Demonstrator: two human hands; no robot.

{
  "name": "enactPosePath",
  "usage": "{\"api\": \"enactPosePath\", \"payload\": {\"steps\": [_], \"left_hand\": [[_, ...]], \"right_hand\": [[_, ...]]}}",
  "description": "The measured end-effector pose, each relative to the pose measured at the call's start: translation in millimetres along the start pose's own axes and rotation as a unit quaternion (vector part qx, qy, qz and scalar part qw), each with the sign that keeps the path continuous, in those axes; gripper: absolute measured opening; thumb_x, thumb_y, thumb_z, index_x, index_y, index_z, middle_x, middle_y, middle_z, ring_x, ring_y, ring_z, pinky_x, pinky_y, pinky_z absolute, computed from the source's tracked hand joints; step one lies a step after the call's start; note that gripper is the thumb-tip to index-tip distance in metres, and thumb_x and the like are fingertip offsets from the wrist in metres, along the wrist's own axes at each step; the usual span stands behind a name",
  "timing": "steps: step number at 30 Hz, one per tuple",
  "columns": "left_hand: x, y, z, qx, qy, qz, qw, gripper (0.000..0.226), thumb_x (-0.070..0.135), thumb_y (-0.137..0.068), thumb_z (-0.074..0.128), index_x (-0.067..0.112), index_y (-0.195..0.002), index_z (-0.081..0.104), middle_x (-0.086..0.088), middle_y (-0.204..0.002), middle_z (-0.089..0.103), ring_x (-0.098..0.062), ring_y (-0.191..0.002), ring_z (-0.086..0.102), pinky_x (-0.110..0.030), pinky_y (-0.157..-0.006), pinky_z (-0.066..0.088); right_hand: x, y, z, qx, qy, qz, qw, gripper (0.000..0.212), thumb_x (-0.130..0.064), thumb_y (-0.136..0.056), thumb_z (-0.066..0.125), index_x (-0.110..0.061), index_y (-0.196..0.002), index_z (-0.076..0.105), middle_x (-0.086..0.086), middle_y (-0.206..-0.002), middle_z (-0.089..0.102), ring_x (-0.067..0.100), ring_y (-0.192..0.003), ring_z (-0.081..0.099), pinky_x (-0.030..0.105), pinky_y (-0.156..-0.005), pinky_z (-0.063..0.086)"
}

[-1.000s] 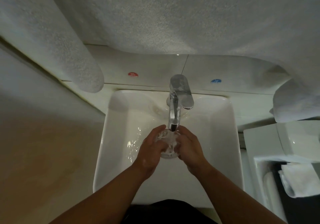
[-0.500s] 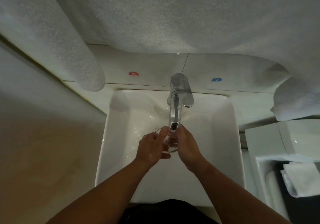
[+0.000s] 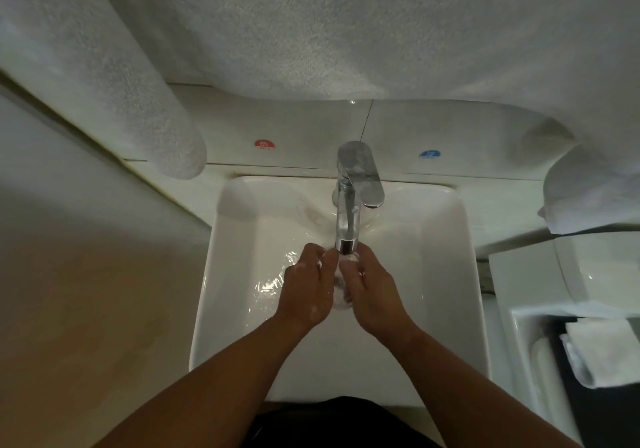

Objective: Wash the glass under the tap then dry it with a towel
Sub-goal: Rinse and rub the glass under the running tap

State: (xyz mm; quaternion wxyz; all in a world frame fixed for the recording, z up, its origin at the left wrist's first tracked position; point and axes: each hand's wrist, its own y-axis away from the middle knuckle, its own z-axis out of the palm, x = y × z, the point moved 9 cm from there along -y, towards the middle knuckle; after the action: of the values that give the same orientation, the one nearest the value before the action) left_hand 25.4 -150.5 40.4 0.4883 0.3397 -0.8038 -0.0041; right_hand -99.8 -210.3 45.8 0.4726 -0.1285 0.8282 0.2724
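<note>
A clear glass (image 3: 341,286) sits between both my hands, directly under the spout of the chrome tap (image 3: 348,205), inside the white sink (image 3: 446,274). My left hand (image 3: 306,286) wraps its left side and my right hand (image 3: 372,293) its right side, so only a narrow strip of glass shows. Water runs over it and ripples across the basin to the left. A large white towel (image 3: 346,31) hangs overhead across the top of the view.
Red (image 3: 264,144) and blue (image 3: 429,154) hot and cold stickers mark the ledge behind the tap. A beige wall (image 3: 86,291) closes the left side. At right are a white toilet tank (image 3: 554,291) and a folded white cloth (image 3: 602,354).
My hands have shifted around the glass, closing over more of it; it stays under the spout. Water ripples have spread left of my hands.
</note>
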Motion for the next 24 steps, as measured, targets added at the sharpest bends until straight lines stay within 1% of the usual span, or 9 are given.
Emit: {"api": "enactPosePath", "payload": {"steps": [2, 4, 7, 9, 14, 16, 19, 21, 24], "left_hand": [[1, -2, 3, -0.01, -0.001, 0.004, 1.0, 0.03, 0.043, -0.107, 0.041, 0.018, -0.11, 0.056, 0.002, -0.083, 0.068, -0.022, -0.077, 0.072, -0.028, -0.067, 0.054], [4, 4, 9, -0.013, 0.013, 0.02, 1.0, 0.031, 0.04, -0.107, 0.043, 0.017, -0.125, 0.054, -0.001, -0.1, 0.07, -0.022, -0.09, 0.071, -0.025, -0.074, 0.054], [-2, 16, 19, -0.002, 0.058, 0.014, 0.998, 0.051, 0.05, -0.1, 0.052, 0.031, -0.147, 0.042, 0.003, -0.131, 0.065, -0.016, -0.109, 0.068, -0.032, -0.093, 0.059], [-8, 19, 16, 0.017, 0.055, 0.025, 0.998, 0.052, 0.055, -0.098, 0.05, 0.036, -0.146, 0.043, 0.004, -0.129, 0.066, -0.013, -0.106, 0.069, -0.032, -0.091, 0.06], [2, 13, 7, -0.063, 0.034, 0.072, 0.995, 0.026, 0.025, -0.109, 0.044, 0.023, -0.131, 0.057, 0.007, -0.102, 0.068, 0.011, -0.085, 0.063, -0.005, -0.074, 0.044], [-3, 14, 1, -0.005, 0.075, 0.018, 0.997, 0.025, 0.03, -0.108, 0.046, 0.023, -0.131, 0.053, 0.006, -0.106, 0.068, -0.001, -0.093, 0.067, -0.015, -0.08, 0.053], [-3, 27, 2, 0.065, 0.116, -0.039, 0.99, 0.038, 0.035, -0.107, 0.048, 0.024, -0.143, 0.046, 0.008, -0.114, 0.061, -0.015, -0.102, 0.065, -0.03, -0.09, 0.057], [0, 29, 1, 0.055, 0.107, -0.017, 0.993, 0.04, 0.035, -0.107, 0.046, 0.023, -0.146, 0.045, 0.009, -0.116, 0.061, -0.012, -0.101, 0.065, -0.027, -0.089, 0.057], [-7, 13, -1, -0.004, 0.081, 0.024, 0.996, 0.034, 0.041, -0.106, 0.046, 0.027, -0.135, 0.056, 0.008, -0.116, 0.071, -0.01, -0.104, 0.07, -0.036, -0.093, 0.059]], "right_hand": [[-2, 2, -6, 0.016, 0.028, -0.027, 0.999, 0.028, -0.032, -0.108, 0.045, -0.026, -0.131, 0.06, -0.015, -0.1, 0.07, -0.001, -0.089, 0.069, 0.007, -0.076, 0.049], [0, 2, -12, 0.067, -0.005, -0.009, 0.998, 0.03, -0.033, -0.109, 0.04, -0.027, -0.126, 0.064, -0.014, -0.103, 0.072, -0.006, -0.094, 0.068, 0.006, -0.08, 0.048], [8, 3, -7, 0.116, -0.076, 0.048, 0.989, 0.035, -0.034, -0.11, 0.035, -0.027, -0.126, 0.065, -0.009, -0.109, 0.074, 0.004, -0.099, 0.07, 0.022, -0.086, 0.056], [12, 4, 1, 0.081, -0.081, 0.055, 0.992, 0.032, -0.034, -0.11, 0.037, -0.025, -0.123, 0.065, -0.009, -0.102, 0.073, 0.001, -0.091, 0.07, 0.023, -0.077, 0.056], [8, -6, -1, -0.015, -0.03, 0.044, 0.998, 0.022, -0.041, -0.105, 0.05, -0.03, -0.099, 0.068, -0.008, -0.078, 0.072, 0.006, -0.065, 0.069, 0.027, -0.062, 0.056], [6, -12, -6, 0.031, -0.035, 0.057, 0.997, 0.022, -0.035, -0.105, 0.05, -0.027, -0.094, 0.068, -0.009, -0.077, 0.071, 0.005, -0.067, 0.068, 0.026, -0.066, 0.053], [9, -6, -2, 0.09, -0.106, 0.102, 0.985, 0.026, -0.033, -0.106, 0.047, -0.019, -0.112, 0.068, -0.005, -0.094, 0.074, 0.008, -0.084, 0.071, 0.028, -0.074, 0.059], [8, -3, 1, 0.063, -0.083, 0.085, 0.991, 0.025, -0.037, -0.106, 0.047, -0.02, -0.115, 0.064, -0.008, -0.096, 0.072, 0.007, -0.084, 0.07, 0.022, -0.071, 0.055], [2, -12, -1, -0.007, 0.056, 0.047, 0.997, 0.025, -0.045, -0.104, 0.049, -0.025, -0.108, 0.063, -0.012, -0.089, 0.07, 0.005, -0.079, 0.068, 0.018, -0.067, 0.049]]}}
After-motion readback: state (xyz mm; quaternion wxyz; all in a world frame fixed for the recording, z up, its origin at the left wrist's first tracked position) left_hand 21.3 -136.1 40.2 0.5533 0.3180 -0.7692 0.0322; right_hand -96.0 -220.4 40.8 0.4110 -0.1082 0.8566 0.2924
